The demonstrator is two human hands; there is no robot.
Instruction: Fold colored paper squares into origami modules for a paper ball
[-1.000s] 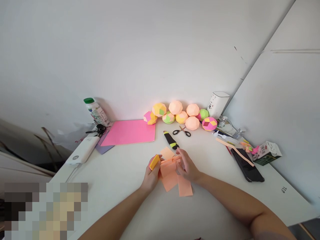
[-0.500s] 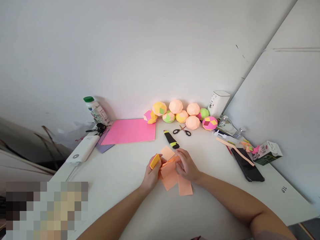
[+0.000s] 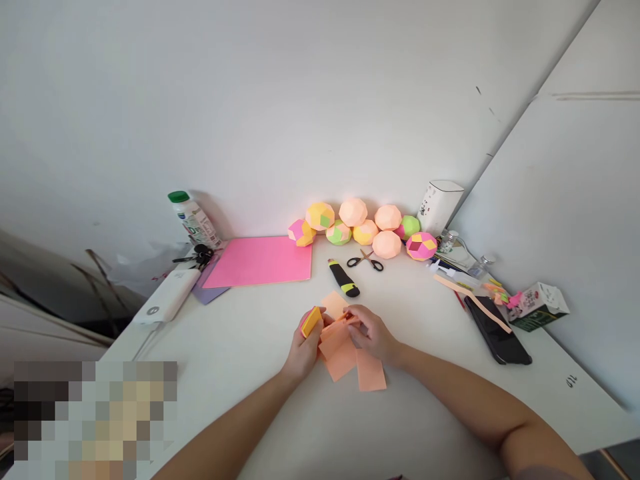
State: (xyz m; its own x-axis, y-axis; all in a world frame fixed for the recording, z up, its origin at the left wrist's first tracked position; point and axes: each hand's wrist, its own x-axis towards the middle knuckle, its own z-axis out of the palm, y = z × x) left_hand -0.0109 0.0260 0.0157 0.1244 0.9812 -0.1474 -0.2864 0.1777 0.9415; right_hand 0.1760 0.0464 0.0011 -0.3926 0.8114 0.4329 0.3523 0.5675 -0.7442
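Note:
My left hand (image 3: 303,348) is closed around a small yellow-and-orange folded paper piece (image 3: 311,321) and pinches the left end of an orange folded paper strip (image 3: 341,321). My right hand (image 3: 373,333) pinches the same strip from the right, fingers pressed together. Beneath both hands lie several loose orange paper sheets (image 3: 371,371) on the white table (image 3: 240,347). A black-and-yellow utility knife (image 3: 343,279) lies just beyond the hands.
Along the wall sit several coloured paper balls (image 3: 373,230), small scissors (image 3: 366,261), a pink paper pad (image 3: 261,261), a green-capped bottle (image 3: 191,219), keys and a white power bank (image 3: 167,297). At the right lie a black phone (image 3: 497,321), paper strips, a white cup and a small carton.
My right hand has shifted slightly left and closed its fingertips onto the orange strip. The left hand has stayed in place.

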